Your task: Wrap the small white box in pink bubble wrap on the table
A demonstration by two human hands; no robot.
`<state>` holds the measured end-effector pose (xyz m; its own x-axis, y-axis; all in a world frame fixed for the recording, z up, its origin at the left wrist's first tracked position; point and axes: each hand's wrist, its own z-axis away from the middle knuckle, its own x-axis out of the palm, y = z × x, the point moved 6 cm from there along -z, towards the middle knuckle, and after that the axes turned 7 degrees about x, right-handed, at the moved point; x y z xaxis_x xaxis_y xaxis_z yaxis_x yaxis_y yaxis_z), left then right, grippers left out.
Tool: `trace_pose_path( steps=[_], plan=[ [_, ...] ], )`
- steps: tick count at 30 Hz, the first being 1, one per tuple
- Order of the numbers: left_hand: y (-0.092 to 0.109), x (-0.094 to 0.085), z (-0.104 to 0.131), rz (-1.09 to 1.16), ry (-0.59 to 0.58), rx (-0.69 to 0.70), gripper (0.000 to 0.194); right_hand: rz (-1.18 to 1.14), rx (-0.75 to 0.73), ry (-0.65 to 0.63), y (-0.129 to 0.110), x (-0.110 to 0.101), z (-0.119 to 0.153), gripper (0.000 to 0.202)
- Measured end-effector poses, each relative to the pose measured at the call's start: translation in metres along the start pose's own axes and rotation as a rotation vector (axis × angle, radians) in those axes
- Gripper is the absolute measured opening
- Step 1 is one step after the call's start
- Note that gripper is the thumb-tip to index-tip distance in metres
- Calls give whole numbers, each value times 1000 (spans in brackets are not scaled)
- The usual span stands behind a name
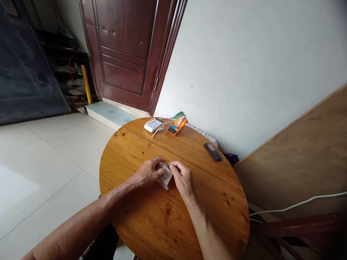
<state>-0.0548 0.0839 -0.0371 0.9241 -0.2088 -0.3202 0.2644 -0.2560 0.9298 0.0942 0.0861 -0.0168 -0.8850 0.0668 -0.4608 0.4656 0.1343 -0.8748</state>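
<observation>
L. hand [150,171] gripped small see-through pkt [166,177], thumb on top, prob. to steady it. R. hand [183,178] had fingers curled, thumb & forefinger tips together at pkt's R. edge; couldn't tell if they pinched it. Pkt sat between both hands, mid-table, approx. in front of wearer, likely for easy reach & view. Orange tape dispenser [181,124] & white box w/ cord [153,125] stood at far edge, dark blurred-out obj. [213,151] far R.; presumably kept out of elbows' way.

Surface: round wooden table [124,151], knotty, seam across. Room: pale tiled floor [51,169], dk red door [121,68], white wall [244,65], wood panel [298,151] R.
</observation>
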Motion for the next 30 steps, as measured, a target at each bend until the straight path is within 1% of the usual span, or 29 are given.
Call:
trace_pose_path(
  steps=[2,4,8,14,21,23,26,28,30],
  plan=[
    [1,0,0,-15,3,15,43,-2,12,20,2,0,-1,19],
    [2,1,-1,-28,-2,20,37,0,31,35,2,-1,-1,20],
    [-1,0,-2,-53,12,3,22,12,33,73,0,-2,0,28],
    [-5,-1,-1,-68,57,-72,16,16,3,66,-3,0,0,29],
    [-2,0,-1,-24,68,-103,11,-54,6,68,-7,0,2,19],
    [0,-1,-1,-57,92,-103,10,-36,-20,49,-10,1,3,17],
    [4,-4,-1,-113,128,-102,10,32,-113,43,-15,1,5,15],
    [7,-5,0,-146,136,-104,10,63,-171,54,-17,1,6,13],
    [9,-5,0,-173,135,-99,9,73,-198,63,-17,1,7,12]
  ],
)
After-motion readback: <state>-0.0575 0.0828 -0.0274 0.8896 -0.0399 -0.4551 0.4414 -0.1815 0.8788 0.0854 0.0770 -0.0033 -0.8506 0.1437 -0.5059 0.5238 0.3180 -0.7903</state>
